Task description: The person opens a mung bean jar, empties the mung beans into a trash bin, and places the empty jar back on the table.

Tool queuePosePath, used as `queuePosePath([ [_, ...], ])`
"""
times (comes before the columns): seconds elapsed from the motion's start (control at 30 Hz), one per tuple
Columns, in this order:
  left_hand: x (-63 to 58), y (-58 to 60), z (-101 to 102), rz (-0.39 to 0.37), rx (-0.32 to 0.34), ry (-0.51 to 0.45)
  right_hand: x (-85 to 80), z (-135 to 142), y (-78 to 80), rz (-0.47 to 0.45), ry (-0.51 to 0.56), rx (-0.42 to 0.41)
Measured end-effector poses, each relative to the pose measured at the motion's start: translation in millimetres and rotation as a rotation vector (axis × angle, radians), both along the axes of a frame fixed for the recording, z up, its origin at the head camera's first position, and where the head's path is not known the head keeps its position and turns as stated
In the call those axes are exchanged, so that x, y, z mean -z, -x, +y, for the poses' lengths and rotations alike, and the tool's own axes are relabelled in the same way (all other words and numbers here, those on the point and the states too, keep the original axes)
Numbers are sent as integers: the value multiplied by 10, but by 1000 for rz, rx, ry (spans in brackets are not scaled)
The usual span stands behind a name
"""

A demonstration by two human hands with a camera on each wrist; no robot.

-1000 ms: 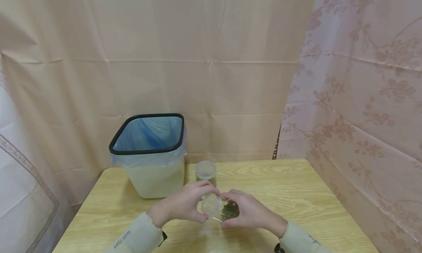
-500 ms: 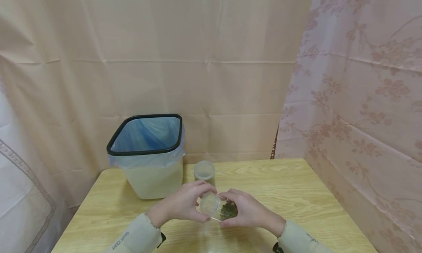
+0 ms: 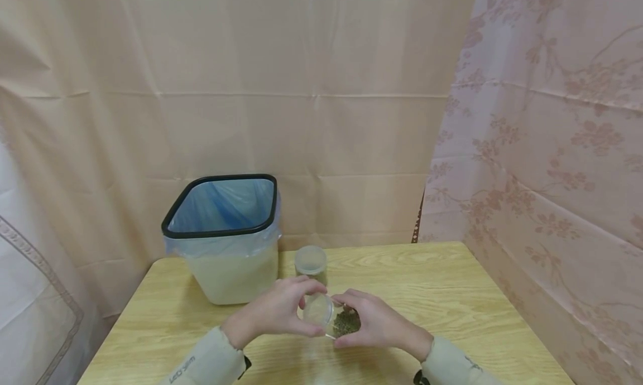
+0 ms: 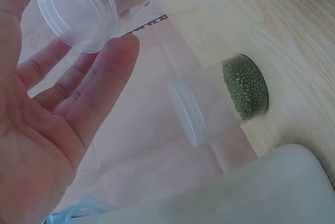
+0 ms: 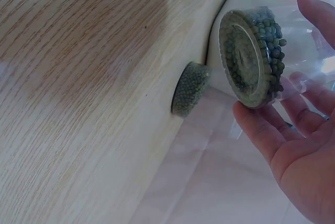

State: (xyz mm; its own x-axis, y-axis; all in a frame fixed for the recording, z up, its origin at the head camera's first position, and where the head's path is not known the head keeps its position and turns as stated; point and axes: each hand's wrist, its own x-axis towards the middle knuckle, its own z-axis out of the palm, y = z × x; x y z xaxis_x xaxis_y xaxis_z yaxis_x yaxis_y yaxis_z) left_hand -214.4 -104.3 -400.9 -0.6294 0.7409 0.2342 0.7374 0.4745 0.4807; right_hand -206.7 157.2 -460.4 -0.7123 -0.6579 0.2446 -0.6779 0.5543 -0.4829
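Both hands hold a clear plastic jar [image 3: 330, 318] tilted over the table, its lid end towards the left and its base towards the right. My left hand [image 3: 281, 311] holds the clear lid [image 4: 78, 12] at the mouth between thumb and fingers. My right hand [image 3: 382, 321] grips the body near the base. Inside, green beans [image 5: 271, 51] lie gathered against the base, as the right wrist view shows. Behind the hands a second clear jar [image 3: 310, 258] stands upright on the table, lidded, with green beans [image 4: 245, 87] in its bottom; my left hand partly hides it in the head view.
A pale bin [image 3: 236, 276] with a black rim [image 3: 221, 233] and a blue liner [image 3: 221, 206] stands at the table's back left. The wooden table [image 3: 427, 296] ends at a beige curtain [image 3: 361, 150]. A floral curtain [image 3: 552, 195] hangs on the right.
The left thumb has slid a little to the right along the lid's lower edge. Both hands keep hold of the jar. The whole head view has shifted slightly.
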Motion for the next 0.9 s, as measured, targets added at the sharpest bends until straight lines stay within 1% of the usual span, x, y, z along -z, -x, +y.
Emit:
queuePosePath([
  [0.23, 19, 0, 24, 2, -25, -18, -21, 11, -16, -27, -5, 9],
  [0.4, 26, -8, 38, 11, -38, -17, -22, 9, -12, -30, -3, -8],
  [0.53, 50, -9, 52, 47, -77, -3, -19, 7, -13, -26, 3, -24],
  [0.63, 74, -15, 62, 59, -109, 16, -20, 11, -18, -25, -2, -23],
  [0.73, 75, -35, 51, 68, -127, 27, -30, 17, -22, -30, -11, -16],
  [0.77, 61, -43, 41, 59, -121, 31, -37, 20, -21, -29, -14, -15],
  [0.83, 15, -48, 14, 67, -84, 35, -56, 22, -17, -27, -18, -14],
  [0.9, -36, -43, -14, 117, -15, 38, -71, 27, -10, -19, -20, -12],
])
